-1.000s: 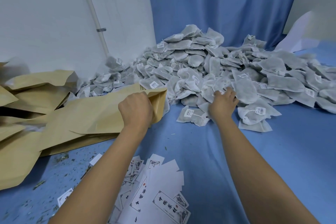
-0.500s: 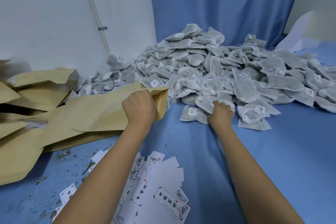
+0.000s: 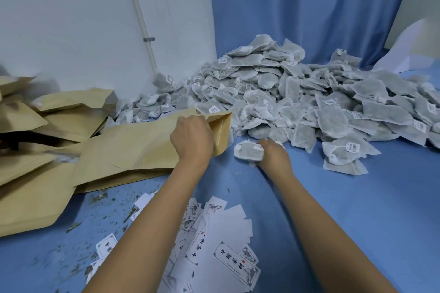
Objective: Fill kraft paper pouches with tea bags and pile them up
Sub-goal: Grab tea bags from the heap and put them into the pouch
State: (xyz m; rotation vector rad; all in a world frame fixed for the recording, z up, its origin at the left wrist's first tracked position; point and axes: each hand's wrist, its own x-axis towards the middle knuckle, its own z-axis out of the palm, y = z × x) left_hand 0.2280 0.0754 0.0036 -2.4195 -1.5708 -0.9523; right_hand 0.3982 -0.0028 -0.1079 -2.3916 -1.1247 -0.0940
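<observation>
Beside pile [image 3: 297,93], right hand [image 3: 273,154] has pulled back, now gripping tea bag [image 3: 246,151]; left hand [image 3: 190,138] still holds pouch [image 3: 133,147] mouth.

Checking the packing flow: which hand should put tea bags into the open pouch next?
Right. The left hand holds the kraft pouch open at its mouth, while the right hand grips tea bags beside it.

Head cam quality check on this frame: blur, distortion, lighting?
Head view: flat, cool light with soft shadows and no glare; the wide angle makes the pipe lean; the far-left pouches are smeared; the tea bag in the right hand is slightly soft; the labels at the bottom are sharp enough to read.
</observation>
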